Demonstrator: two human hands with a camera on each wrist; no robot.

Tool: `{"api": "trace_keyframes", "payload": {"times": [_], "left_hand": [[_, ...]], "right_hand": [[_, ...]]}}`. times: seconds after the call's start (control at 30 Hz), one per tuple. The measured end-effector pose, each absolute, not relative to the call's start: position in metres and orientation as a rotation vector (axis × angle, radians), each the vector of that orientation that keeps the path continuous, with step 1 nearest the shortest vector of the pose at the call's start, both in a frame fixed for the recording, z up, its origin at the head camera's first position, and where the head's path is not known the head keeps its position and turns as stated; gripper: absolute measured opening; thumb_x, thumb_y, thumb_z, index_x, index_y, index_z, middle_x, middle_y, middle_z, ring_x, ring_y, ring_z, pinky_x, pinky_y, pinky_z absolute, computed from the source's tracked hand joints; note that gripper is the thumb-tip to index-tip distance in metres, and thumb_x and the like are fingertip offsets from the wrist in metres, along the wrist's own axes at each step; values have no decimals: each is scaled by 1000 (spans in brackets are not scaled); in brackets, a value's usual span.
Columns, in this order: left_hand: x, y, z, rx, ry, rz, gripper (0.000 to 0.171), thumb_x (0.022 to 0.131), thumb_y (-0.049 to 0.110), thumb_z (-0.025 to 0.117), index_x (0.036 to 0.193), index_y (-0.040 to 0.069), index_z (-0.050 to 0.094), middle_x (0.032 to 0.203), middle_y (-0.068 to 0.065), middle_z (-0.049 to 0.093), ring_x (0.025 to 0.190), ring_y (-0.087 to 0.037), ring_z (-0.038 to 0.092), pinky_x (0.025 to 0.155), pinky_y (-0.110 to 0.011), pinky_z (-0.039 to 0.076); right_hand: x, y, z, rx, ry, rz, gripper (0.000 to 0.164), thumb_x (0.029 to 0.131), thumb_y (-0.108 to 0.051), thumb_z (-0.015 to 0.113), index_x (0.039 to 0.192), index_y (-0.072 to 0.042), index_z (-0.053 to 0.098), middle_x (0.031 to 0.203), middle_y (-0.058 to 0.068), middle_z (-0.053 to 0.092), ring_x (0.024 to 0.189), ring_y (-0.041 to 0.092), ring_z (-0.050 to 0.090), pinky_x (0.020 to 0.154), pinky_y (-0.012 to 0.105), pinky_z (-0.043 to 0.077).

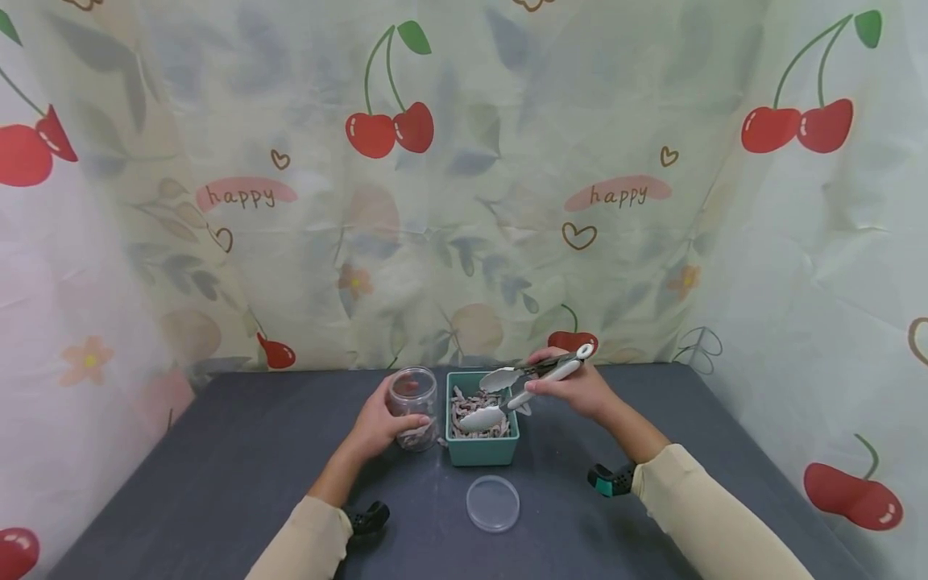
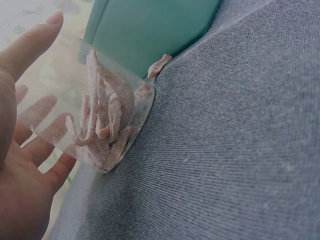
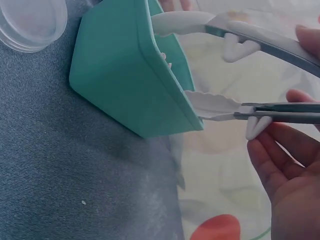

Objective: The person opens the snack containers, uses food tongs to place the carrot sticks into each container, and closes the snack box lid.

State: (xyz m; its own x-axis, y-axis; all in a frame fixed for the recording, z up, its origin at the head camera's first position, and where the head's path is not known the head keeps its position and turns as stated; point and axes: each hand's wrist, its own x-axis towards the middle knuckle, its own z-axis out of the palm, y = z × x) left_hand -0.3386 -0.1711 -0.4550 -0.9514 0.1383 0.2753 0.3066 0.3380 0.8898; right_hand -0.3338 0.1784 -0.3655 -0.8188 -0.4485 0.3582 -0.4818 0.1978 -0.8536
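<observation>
My left hand [image 1: 375,420] holds a clear, open-topped jar [image 1: 413,399] upright on the table, thumb on the near side. In the left wrist view, several pale pinkish-brown dried strips [image 2: 115,112] lie at the jar's bottom. Right beside it stands a teal rectangular box [image 1: 482,454] holding more such strips [image 1: 464,407]. My right hand [image 1: 589,393] grips white-and-grey tongs [image 1: 560,370], whose two scalloped heads are spread apart over the box. No strip is visible between those heads. One loose strip [image 2: 159,66] rests on the cloth between jar and box.
A clear round lid [image 1: 493,504] lies on the dark cloth-covered table [image 1: 239,475] in front of the box. Behind the table hangs a curtain [image 1: 464,201] printed with cherries. Black bands [image 1: 611,480] sit at both wrists.
</observation>
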Motion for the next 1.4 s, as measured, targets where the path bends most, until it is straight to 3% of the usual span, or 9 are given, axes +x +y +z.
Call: {"api": "trace_keyframes", "payload": {"times": [0.13, 0.37, 0.63, 0.87, 1.2, 1.4], "left_hand": [[-339, -171, -456, -395, -2441, -1688, 81, 74, 16, 87, 142, 14, 43, 132, -9, 58, 113, -25, 56, 90, -40, 46], [-338, -172, -458, -404, -2429, -1705, 79, 75, 13, 85, 142, 12, 43, 132, -13, 58, 113, -27, 56, 90, -42, 46], [-338, -172, -457, -414, -2413, -1695, 80, 74, 16, 86, 142, 11, 43, 131, -13, 58, 114, -27, 57, 90, -41, 46], [-334, -172, -452, -399, -2414, -1690, 80, 75, 12, 85, 142, 11, 42, 132, -14, 57, 115, -29, 56, 93, -45, 44], [-340, -172, -456, -414, -2404, -1670, 79, 75, 11, 85, 142, 10, 43, 130, -13, 58, 113, -27, 57, 91, -42, 46], [-340, -171, -456, -420, -2415, -1688, 78, 76, 9, 84, 142, 11, 43, 132, -15, 57, 114, -27, 57, 90, -42, 47]], "right_hand": [[-321, 170, -352, 963, -2504, 1590, 39, 83, -2, 75, 117, 10, 59, 60, 2, 48, 50, 11, 35, 54, 29, 38], [-331, 164, -364, 874, -2585, 1514, 38, 82, -9, 78, 114, 5, 63, 80, 11, 64, 60, 18, 49, 59, 32, 44], [-345, 155, -378, 761, -2575, 1465, 37, 79, -24, 82, 107, -4, 68, 84, 4, 67, 71, 23, 60, 65, 39, 48], [-339, 146, -377, 668, -2531, 1474, 30, 80, -20, 81, 102, -4, 69, 76, 1, 67, 67, 21, 58, 62, 38, 46], [-342, 140, -386, 593, -2379, 1592, 17, 81, -14, 80, 92, -5, 72, 82, 6, 67, 67, 21, 56, 62, 34, 48], [-343, 148, -389, 568, -2332, 1675, 18, 82, -13, 79, 94, -1, 72, 78, 7, 67, 64, 20, 58, 59, 32, 49]]}}
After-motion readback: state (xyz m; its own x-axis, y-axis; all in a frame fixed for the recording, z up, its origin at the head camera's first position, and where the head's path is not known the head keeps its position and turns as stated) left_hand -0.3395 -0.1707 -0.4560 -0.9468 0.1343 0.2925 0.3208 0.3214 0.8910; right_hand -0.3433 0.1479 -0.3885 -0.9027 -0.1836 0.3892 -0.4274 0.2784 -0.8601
